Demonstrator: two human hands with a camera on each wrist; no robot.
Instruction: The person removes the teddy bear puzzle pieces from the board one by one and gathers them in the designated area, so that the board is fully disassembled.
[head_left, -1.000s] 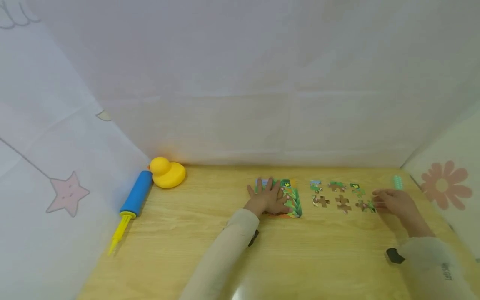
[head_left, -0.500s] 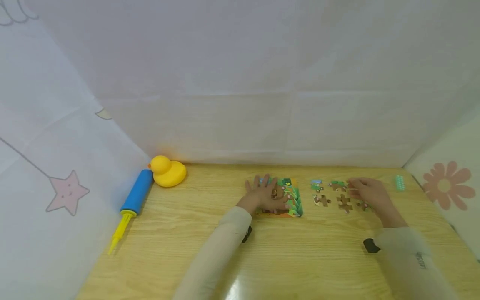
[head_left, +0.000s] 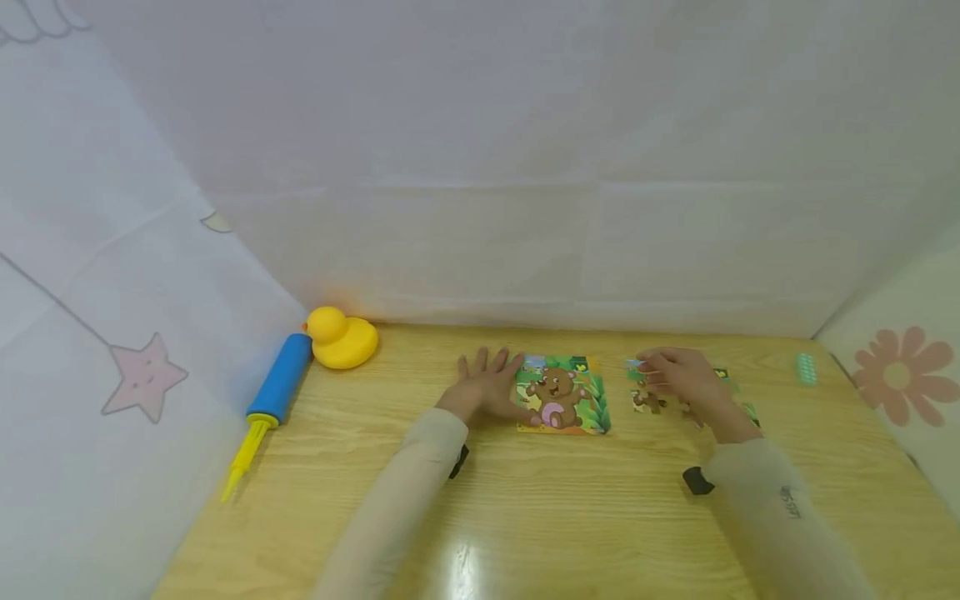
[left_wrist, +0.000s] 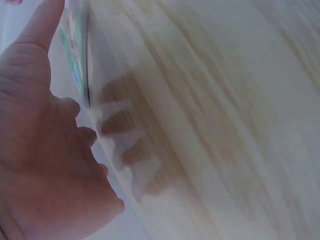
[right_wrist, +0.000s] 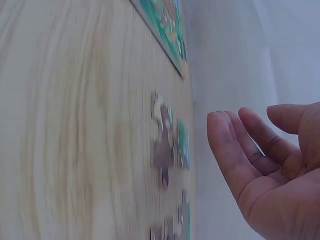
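Bear puzzle [head_left: 558, 398], one, left hand [head_left: 487, 392] spread alongside, right hand [head_left: 686, 379] bent over five-plus pieces [head_left: 646, 402], both empty

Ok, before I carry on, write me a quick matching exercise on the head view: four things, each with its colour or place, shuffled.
Things
1. Bear puzzle
2. Rubber duck
3. Balloon pump
4. Loose puzzle pieces

Colours and places
A. Blue and yellow
B. Partly hidden by the right hand
C. Mostly yellow
D. Between the left hand and the right hand

Pairs: 1-D, 2-C, 3-A, 4-B
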